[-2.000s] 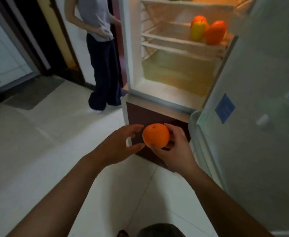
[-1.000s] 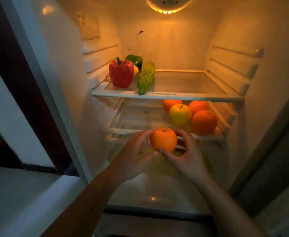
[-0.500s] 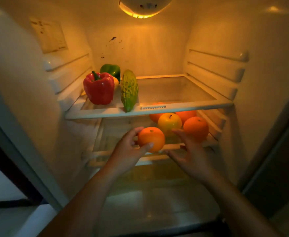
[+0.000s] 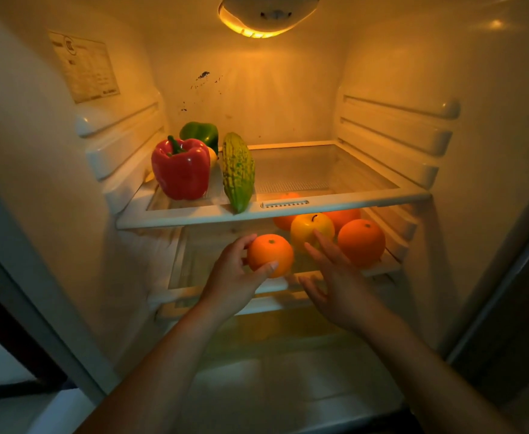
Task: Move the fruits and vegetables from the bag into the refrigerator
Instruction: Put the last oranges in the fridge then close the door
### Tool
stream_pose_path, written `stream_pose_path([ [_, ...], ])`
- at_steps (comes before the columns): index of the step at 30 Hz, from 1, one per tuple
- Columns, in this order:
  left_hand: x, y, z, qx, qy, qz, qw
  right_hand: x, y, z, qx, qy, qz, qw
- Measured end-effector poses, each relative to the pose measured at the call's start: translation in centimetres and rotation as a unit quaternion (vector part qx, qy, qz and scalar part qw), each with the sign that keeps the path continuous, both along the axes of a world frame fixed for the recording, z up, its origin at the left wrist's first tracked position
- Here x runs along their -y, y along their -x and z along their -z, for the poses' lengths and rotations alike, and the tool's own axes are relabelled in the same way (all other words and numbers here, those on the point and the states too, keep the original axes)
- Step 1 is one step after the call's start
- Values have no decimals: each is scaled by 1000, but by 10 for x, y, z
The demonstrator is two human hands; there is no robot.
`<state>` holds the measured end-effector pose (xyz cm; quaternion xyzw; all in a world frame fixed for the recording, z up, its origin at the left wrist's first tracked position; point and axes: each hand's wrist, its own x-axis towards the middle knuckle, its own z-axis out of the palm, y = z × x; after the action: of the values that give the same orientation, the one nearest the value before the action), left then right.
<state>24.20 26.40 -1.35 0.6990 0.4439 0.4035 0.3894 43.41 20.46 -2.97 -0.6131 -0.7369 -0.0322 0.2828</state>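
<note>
My left hand (image 4: 232, 277) holds an orange (image 4: 270, 255) between thumb and fingers at the front of the refrigerator's lower shelf (image 4: 379, 269). My right hand (image 4: 332, 277) hovers just right of that orange with straight, spread fingers and holds nothing. Behind it on the same shelf sit a yellow apple (image 4: 311, 227) and a second orange (image 4: 362, 242), with more oranges partly hidden further back. On the upper shelf (image 4: 319, 205) stand a red bell pepper (image 4: 180, 169), a green bell pepper (image 4: 200, 134) and a bitter gourd (image 4: 238, 170). The bag is out of view.
The right half of the upper shelf is bare. A lamp (image 4: 268, 17) glows at the top of the compartment. Moulded shelf rails line both side walls. A crisper drawer (image 4: 272, 327) lies under the lower shelf. The door frame runs along the left edge.
The view rose from the floor into the open refrigerator. The orange travelled from in front of the cabinet to the lower shelf. My right hand let go of it; my left hand now holds it.
</note>
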Motion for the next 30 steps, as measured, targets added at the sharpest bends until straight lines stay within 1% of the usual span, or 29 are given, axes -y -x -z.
stream_pose_path([
  [2,-3,0,2,-14,0,-1,1000,-2,0,-1,-5,6,-7,1000],
  [5,-6,2,5,-28,-6,-5,1000,-9,2,-5,-20,46,0,999],
  [8,-10,5,6,-28,-7,-8,1000,-19,4,-7,-26,62,6,998],
  [14,-17,12,10,-17,-14,4,1000,-40,3,-5,-24,10,-16,1000],
  [16,-19,13,9,-13,-16,7,1000,-46,4,-6,-21,19,-6,1000],
  [20,-22,14,11,-7,-15,10,1000,-49,5,-8,-17,6,-13,1000],
  [24,-23,6,11,-5,-16,21,1000,-28,-3,-7,-52,32,-1,998],
  [27,-25,-10,14,0,-6,36,999,-1,-13,-3,-56,-24,-13,998],
  [30,-28,-35,17,11,7,48,999,15,-26,-1,-79,-31,18,996],
])
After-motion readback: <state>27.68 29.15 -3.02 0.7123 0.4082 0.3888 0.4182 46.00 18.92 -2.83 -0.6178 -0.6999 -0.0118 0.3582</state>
